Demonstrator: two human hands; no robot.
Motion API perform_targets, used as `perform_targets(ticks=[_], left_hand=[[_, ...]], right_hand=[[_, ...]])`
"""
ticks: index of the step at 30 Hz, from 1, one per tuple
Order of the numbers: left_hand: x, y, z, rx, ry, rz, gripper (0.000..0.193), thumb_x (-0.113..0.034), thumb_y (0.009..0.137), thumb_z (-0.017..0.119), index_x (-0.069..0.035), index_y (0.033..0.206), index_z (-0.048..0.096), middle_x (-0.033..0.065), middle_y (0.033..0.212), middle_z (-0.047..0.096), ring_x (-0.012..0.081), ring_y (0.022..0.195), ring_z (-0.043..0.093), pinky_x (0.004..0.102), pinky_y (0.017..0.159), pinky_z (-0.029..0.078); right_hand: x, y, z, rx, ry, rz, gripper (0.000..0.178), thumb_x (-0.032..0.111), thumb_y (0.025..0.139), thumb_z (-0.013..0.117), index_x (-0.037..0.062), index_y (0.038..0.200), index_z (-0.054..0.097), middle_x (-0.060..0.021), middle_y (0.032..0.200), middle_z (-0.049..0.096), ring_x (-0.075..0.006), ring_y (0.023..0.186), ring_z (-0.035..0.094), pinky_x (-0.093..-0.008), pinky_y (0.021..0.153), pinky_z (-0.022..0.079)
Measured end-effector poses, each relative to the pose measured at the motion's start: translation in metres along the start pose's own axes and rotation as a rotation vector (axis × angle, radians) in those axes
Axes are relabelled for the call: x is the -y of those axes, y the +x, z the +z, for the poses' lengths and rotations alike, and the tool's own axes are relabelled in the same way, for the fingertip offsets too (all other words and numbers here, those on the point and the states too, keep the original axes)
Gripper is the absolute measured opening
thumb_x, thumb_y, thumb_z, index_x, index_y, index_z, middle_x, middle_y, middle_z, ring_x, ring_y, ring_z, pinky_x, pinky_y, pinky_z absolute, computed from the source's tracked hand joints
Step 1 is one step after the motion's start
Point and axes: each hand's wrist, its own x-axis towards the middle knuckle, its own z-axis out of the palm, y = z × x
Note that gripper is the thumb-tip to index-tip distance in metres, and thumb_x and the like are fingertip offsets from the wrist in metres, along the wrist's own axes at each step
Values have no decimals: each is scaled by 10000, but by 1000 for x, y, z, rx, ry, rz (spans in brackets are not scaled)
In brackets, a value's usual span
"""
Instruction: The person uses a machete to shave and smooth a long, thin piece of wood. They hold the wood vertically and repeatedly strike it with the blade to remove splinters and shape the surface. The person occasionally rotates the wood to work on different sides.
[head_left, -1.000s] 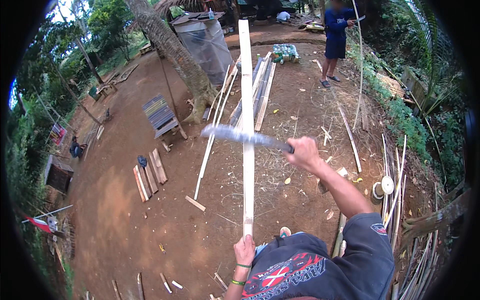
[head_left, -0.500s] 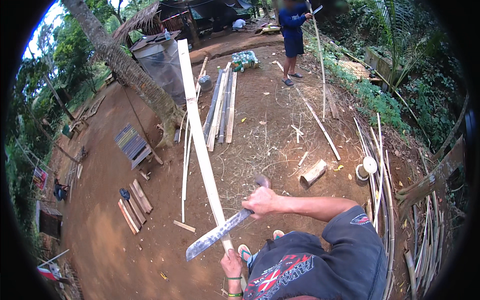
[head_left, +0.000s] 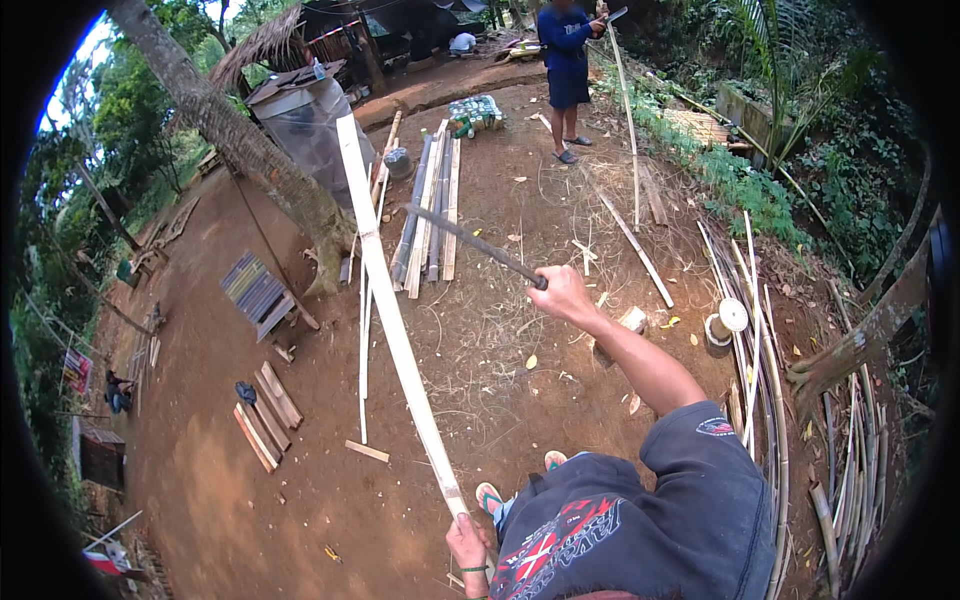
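The left hand (head_left: pixel 467 543) clasped an already split strip (head_left: pixel 399 330) at its near end, the right hand (head_left: pixel 563 295) a knife (head_left: pixel 480 246); what work remained, I couldn't tell.

Large white-outlined lettering ran across the dark grey, short-sleeved cloth shirt (head_left: pixel 650 500), beside a red emblem (head_left: pixel 538 552) bearing a white cross. A small red-and-white pointed badge (head_left: pixel 716 427) marked its right sleeve. Pale letters, too small to make out, crossed the co-worker's dark blue, long-sleeved cloth top (head_left: pixel 566 38). The pinkish-red rectangular banner (head_left: pixel 76 370) was illegible.
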Motion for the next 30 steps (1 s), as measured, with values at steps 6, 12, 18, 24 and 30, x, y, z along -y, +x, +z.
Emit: perform_targets(ticks=[6, 12, 18, 24, 30], left_hand=[[10, 14, -8, -24, -35, 29, 473, -408, 1044, 431, -27, 779, 520, 20, 522, 479, 104, 416, 475, 260, 396, 398], [4, 12, -9, -64, -28, 29, 442, -381, 1050, 420, -34, 797, 523, 14, 532, 477, 95, 427, 465, 253, 402, 400], [8, 11, -7, -62, -49, 54, 454, -395, 1052, 405, -35, 806, 531, 15, 528, 474, 101, 420, 471, 253, 396, 396], [5, 13, -3, -36, 9, 10, 487, -421, 1052, 387, -23, 812, 533, 26, 530, 484, 115, 419, 475, 261, 398, 399], [-1, 21, 7, -18, -10, -2, 491, -418, 1055, 386, -14, 817, 530, 31, 537, 479, 117, 437, 477, 265, 419, 412]], right_hand=[[-50, -89, 62, 257, -66, 200, 240, 298, 731, 623, 68, 763, 688, -155, 639, 653, -335, 623, 648, -476, 622, 503], [-153, -199, 103, 408, -261, 552, 379, 341, 743, 651, 55, 974, 744, -216, 975, 712, -379, 980, 680, -464, 869, 542], [-271, -318, 91, 446, -474, 1014, 477, 390, 795, 662, 4, 1070, 714, -219, 1113, 691, -344, 1081, 662, -407, 920, 531], [-261, -359, 45, 460, -421, 1136, 511, 385, 801, 661, -14, 1119, 692, -229, 1195, 658, -361, 1117, 639, -400, 949, 516], [-248, -325, 68, 396, -388, 1080, 413, 318, 784, 669, 21, 1067, 717, -198, 1124, 693, -335, 1080, 662, -416, 922, 529]])
